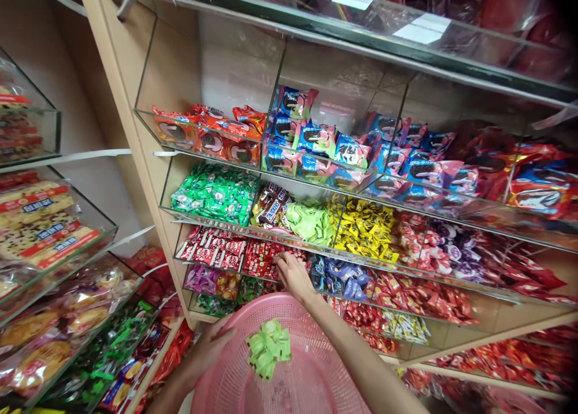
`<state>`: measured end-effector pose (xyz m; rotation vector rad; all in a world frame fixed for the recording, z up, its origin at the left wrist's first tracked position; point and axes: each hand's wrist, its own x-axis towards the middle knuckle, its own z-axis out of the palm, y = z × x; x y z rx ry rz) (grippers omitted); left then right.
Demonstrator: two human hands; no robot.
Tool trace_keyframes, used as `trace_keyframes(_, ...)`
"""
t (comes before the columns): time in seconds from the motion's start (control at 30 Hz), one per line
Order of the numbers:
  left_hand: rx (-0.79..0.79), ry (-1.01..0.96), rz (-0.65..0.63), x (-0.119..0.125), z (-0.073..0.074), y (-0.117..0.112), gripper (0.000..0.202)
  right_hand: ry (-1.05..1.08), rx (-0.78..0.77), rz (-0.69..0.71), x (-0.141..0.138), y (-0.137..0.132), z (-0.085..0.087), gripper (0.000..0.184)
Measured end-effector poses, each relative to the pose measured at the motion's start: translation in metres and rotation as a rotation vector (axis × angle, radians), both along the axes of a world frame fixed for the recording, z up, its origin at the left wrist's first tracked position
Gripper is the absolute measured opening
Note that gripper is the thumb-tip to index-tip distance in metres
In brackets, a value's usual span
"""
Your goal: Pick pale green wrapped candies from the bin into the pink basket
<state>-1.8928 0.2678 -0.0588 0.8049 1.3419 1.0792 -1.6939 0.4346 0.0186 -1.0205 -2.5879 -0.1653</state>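
Observation:
My left hand (214, 345) grips the left rim of a pink plastic basket (226, 378), which is tilted towards me. A small heap of light green wrapped candies (270, 348) lies in the basket. My right hand (292, 274) reaches over the basket's far rim into a shelf compartment of red candy packets (262, 259). Its fingers are bent down and drawn together at the packets; what they hold, if anything, is hidden. Just above that hand is a compartment with loose light green candies (316, 221) beside Snickers bars (273, 208).
Clear-walled shelves hold green candies (214, 191), yellow candies (366, 228), blue-wrapped candies (345, 278) and blue cookie packs (316, 137). A glass shelf edge (289, 242) runs just above my right hand. At left, a wooden upright (130, 113) stands beside another rack of packaged bread (45, 221).

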Motion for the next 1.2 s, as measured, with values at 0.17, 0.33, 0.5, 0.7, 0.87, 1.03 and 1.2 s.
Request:
trace_keyframes(0.17, 0.035, -0.014, -0.069, -0.004, 0.014, -0.001, 0.064, 0.300, -0.107, 0.044, 0.047, -0.024, 0.021, 0.032)
trace_keyframes(0.33, 0.044, 0.021, -0.138, -0.004, 0.035, 0.002, 0.064, 0.476, -0.287, -0.226, 0.117, -0.054, 0.002, 0.032)
trace_keyframes(0.5, 0.118, 0.061, -0.236, 0.007, 0.055, 0.009, 0.058, 0.528, -0.838, -0.468, 0.170, -0.089, -0.016, 0.059)
trace_keyframes(0.7, 0.192, 0.214, -0.434, -0.004, 0.074, 0.034, 0.050, 0.768, -1.202, -0.375, 0.161, -0.118, 0.000, 0.064)
trace_keyframes(0.87, 0.184, 0.673, -0.572, -0.022, 0.104, 0.080, 0.053, 0.810, -1.136, -0.288, 0.138, -0.121, -0.005, 0.062)
trace_keyframes(1.03, 0.207, 0.652, -0.820, 0.001, 0.126, 0.129, 0.060, 0.788, -1.076, -0.116, 0.120, -0.110, 0.011, 0.056)
trace_keyframes(1.2, -0.035, 0.524, -0.849, 0.030, 0.137, 0.148, 0.070, 0.731, -1.019, -0.032, 0.108, -0.099, 0.027, 0.053)
